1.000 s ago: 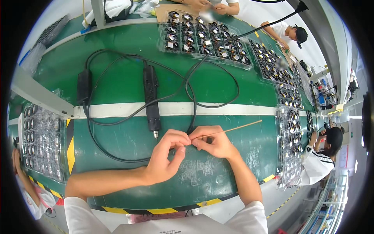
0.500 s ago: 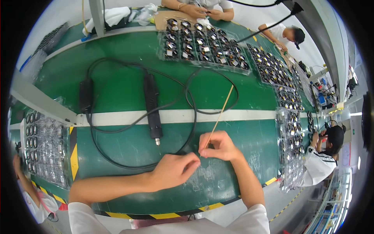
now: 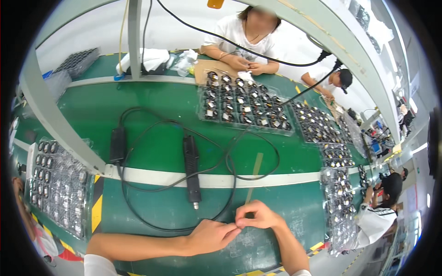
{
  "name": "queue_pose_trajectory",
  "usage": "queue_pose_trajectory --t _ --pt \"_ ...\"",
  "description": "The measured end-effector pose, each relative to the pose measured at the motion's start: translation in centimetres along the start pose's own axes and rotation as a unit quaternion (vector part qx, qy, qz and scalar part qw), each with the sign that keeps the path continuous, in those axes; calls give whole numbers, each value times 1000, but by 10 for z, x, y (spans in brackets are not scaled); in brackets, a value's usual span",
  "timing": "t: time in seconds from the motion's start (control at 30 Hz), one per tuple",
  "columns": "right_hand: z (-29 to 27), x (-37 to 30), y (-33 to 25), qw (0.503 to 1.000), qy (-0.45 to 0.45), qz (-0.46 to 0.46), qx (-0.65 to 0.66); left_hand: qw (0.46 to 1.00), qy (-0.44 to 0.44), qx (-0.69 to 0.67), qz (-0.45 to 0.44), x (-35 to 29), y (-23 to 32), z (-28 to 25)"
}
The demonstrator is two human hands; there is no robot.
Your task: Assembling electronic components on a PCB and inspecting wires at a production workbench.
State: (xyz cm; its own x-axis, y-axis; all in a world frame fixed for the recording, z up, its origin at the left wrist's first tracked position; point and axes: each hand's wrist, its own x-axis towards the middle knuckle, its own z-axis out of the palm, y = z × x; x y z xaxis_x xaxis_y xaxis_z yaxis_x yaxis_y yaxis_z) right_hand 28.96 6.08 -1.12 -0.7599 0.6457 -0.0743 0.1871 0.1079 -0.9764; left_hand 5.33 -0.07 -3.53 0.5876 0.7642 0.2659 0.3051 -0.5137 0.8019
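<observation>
My left hand point(image 3: 209, 237) is closed, thumb and forefinger pinched together at the near middle of the green table point(image 3: 152, 207). What its fingertips hold, if anything, is too small to make out. Touching them are the fingertips of my right hand point(image 3: 258, 215), which is closed on a thin pale stick point(image 3: 254, 177). The stick points away from me and looks smeared by motion. Beyond my left hand lies a black electric screwdriver point(image 3: 191, 170), its metal tip toward me. Its black cable point(image 3: 156, 228) loops around it, and a black box-shaped unit point(image 3: 118, 145) sits on the cable.
Clear trays of small black parts stand at the back point(image 3: 246, 108), right point(image 3: 338, 202) and left point(image 3: 60, 188). A white rail point(image 3: 276, 179) crosses the table; grey posts point(image 3: 60, 119) rise at left. Co-workers sit across point(image 3: 248, 41) and at the right point(image 3: 377, 216).
The view has tilted up, so the table sits lower and more of the person opposite shows. The stick now looks blurred and steeper. Both hands stay together at the fingertips.
</observation>
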Motion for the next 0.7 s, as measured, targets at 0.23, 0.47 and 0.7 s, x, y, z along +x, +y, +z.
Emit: queue_pose_trajectory --t 0.23,0.47,0.7 --pt "18 6 -5 991 103 75 -36 994 -40 73 76 2 1 -4" --pt "25 28 -14 963 257 61 -47 991 -46 88 90 -3 -6 -1" --pt "-35 108 -137 891 427 -111 -112 993 -34 39 104 1 -9 -5"
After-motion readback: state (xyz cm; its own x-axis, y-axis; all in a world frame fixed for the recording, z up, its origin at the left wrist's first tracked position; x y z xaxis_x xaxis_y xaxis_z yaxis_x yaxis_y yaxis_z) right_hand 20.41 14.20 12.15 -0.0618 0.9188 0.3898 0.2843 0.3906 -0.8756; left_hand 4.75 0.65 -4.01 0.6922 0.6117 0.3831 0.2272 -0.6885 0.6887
